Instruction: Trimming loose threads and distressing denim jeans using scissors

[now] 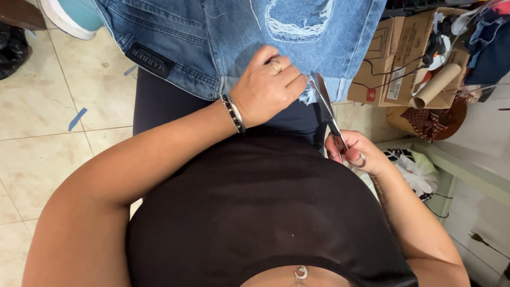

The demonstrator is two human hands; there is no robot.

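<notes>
A pair of light blue jeans (pixel 212 37) with a frayed rip lies over my lap. My left hand (pixel 268 87), with a ring and bracelets, is closed on the jeans' cut hem. My right hand (pixel 356 151) grips the handles of metal scissors (pixel 325 103). The blades point up and away from me, and their tips meet the frayed hem edge right beside my left fingers.
A brown cardboard box (pixel 396 53) with cables and a cardboard tube (pixel 435 85) stands at the right. A pale green shelf edge (pixel 457 165) runs along the lower right with a white bag beneath. Beige floor tiles (pixel 48 111) lie to the left, a dark bag at the far left.
</notes>
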